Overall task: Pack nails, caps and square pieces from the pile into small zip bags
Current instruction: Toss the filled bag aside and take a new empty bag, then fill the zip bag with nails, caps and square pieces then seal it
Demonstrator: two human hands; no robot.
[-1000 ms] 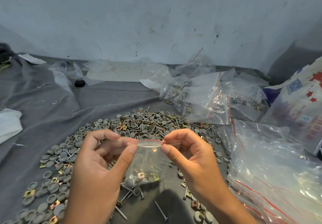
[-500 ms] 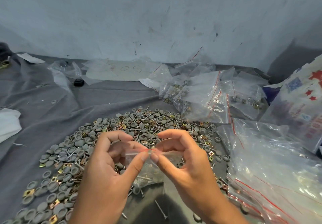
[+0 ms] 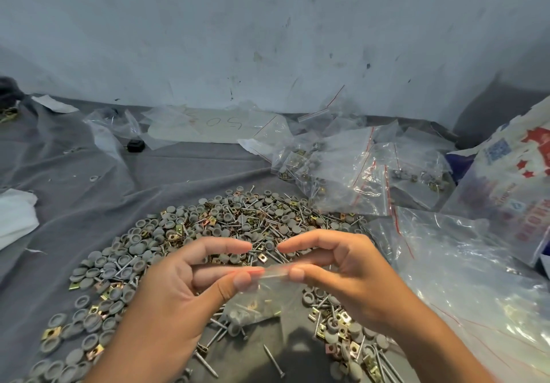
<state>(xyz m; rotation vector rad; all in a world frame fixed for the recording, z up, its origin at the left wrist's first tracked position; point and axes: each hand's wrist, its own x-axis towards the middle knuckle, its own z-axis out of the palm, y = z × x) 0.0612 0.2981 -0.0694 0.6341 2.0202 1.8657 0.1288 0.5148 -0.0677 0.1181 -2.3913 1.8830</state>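
A small clear zip bag [image 3: 262, 296] hangs between my hands above the pile, with nails, grey caps and brass square pieces in its bottom. My left hand [image 3: 178, 290] pinches the bag's top strip at its left end between thumb and fingers. My right hand [image 3: 342, 275] pinches the same strip at its right end. The pile [image 3: 208, 233] of grey caps, steel nails and brass square pieces spreads over the grey cloth [image 3: 89, 198] under and around both hands.
Filled small zip bags [image 3: 336, 174] lie behind the pile to the right. A large clear plastic bag [image 3: 464, 269] and a printed sack [image 3: 512, 180] crowd the right side. Empty bags and a marked sheet [image 3: 214, 123] sit by the wall; white paper [image 3: 15, 216] lies left.
Both thumbs met at the middle of the bag's top strip half a second ago and have now slid apart along it. The bag hangs slightly lower.
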